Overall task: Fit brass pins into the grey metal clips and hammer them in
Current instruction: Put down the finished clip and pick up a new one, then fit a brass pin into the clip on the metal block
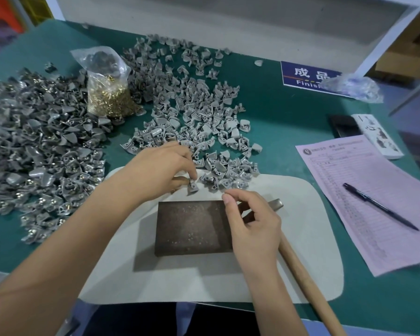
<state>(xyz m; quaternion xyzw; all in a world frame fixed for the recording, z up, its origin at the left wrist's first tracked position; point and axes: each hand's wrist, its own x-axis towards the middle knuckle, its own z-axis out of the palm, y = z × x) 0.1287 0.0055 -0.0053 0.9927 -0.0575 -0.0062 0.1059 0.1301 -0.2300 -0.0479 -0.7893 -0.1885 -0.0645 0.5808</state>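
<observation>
Evidently mid-batch, the left hand point(166, 166) pinches one grey clip point(192, 186) just beyond the dark block point(192, 226). The right hand point(250, 219) pinches something too small to tell, hammer point(301, 267) beneath it. Pinned clips point(34, 141) lie far left; many unpinned clips point(192, 112) remain ahead.

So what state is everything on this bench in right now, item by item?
Left hand: pinches a grey clip above the white mat.
Right hand: thumb and forefinger pinched together; any pin there is too small to see.
Hammer: lying on the mat, partly under the right hand.
Dark metal block: flat on the mat, nothing on it.
Bag of brass pins: upright, top open.
Pen: lying on the pink form.
</observation>
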